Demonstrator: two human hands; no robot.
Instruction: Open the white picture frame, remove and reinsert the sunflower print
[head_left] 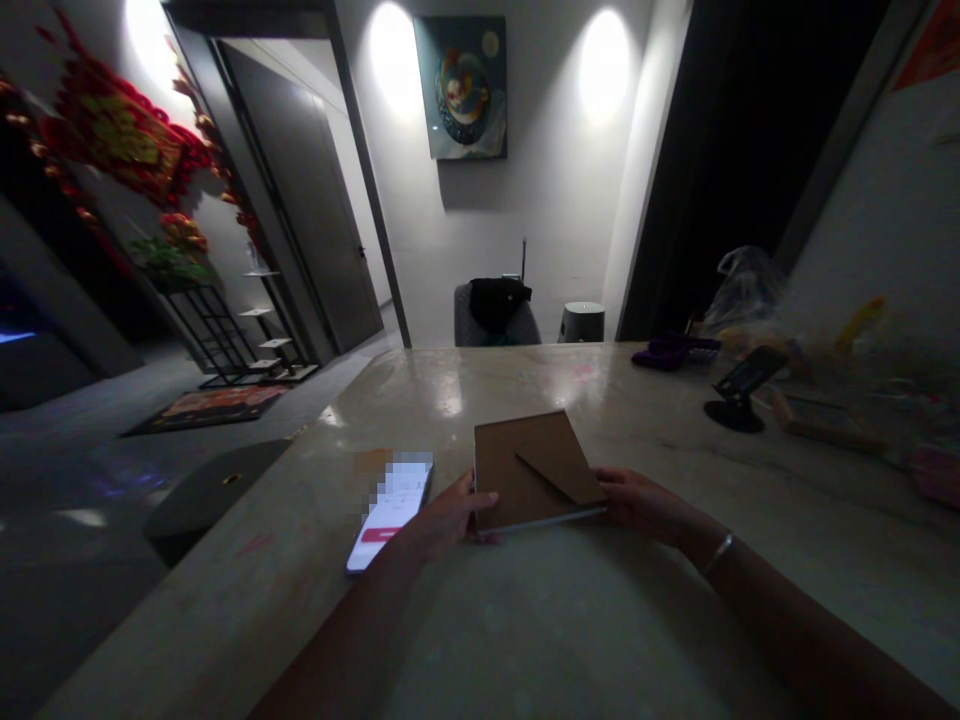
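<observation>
Two hands, left, right, fingers on brown folder's opposite edges

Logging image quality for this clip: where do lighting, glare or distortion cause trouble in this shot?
Head view: the wall lights burn out to white patches; glare streaks the stone counter; wide-angle distortion leans the door frame; the phone screen is partly pixelated; the brown card envelope looks dim but readable.

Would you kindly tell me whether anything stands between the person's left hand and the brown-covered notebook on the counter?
Nothing visible does: the left hand touches the brown-covered notebook at its edge. The smartphone lies on the hand's outer side, not between them.
</observation>
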